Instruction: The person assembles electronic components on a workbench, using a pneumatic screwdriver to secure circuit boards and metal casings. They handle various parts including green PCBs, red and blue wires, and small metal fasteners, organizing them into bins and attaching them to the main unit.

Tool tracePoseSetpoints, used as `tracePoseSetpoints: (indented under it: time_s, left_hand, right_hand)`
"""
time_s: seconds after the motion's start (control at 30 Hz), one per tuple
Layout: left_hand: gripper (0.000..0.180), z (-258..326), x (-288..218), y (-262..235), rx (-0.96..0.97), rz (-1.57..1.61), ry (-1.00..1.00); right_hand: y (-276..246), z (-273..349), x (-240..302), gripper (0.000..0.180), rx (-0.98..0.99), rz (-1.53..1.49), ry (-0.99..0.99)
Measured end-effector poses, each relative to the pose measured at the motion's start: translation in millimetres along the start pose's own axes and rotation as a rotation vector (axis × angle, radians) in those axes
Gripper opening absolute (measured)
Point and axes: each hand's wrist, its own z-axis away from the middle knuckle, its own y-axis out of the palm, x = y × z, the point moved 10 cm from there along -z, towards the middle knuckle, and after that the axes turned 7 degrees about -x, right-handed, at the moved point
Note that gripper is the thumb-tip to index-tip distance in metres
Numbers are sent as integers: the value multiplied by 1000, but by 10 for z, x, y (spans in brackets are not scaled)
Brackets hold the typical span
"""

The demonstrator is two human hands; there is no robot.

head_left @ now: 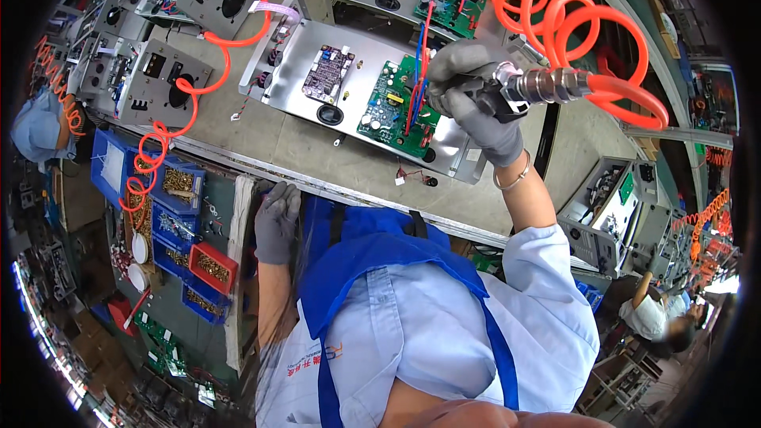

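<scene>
My right hand (479,99), in a grey glove, is wrapped round a black air screwdriver (507,97) with a metal hose coupling (555,85). It is over the right end of a bent sheet-metal chassis (269,87) lying on the bench. The tool's tip is hidden by the hand. Just left of the hand is a green circuit board (388,107) with red and blue wires (415,95) rising from it. A smaller dark board (328,74) is mounted further left. At the bench's front edge my gloved left hand (277,226) has its fingers curled; anything in them is hidden.
Orange coiled air hoses (527,0) hang over the bench. On the left, blue bins (178,182) and a red bin (212,268) hold small screws. Grey metal housings (162,79) stand at the far left. Another chassis (606,198) lies at right, near another person (654,313).
</scene>
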Motion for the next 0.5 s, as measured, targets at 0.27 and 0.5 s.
tracePoseSetpoints:
  time_s: [0.27, 0.5]
  left_hand:
    - [46, 131, -104, 168, -32, -50, 35]
    - [47, 145, -137, -154, -77, -42, 52]
  right_hand:
    - [-235, -182, -17, 25, -517, -56, 46]
    - [32, -193, -234, 25, 51, -107, 235]
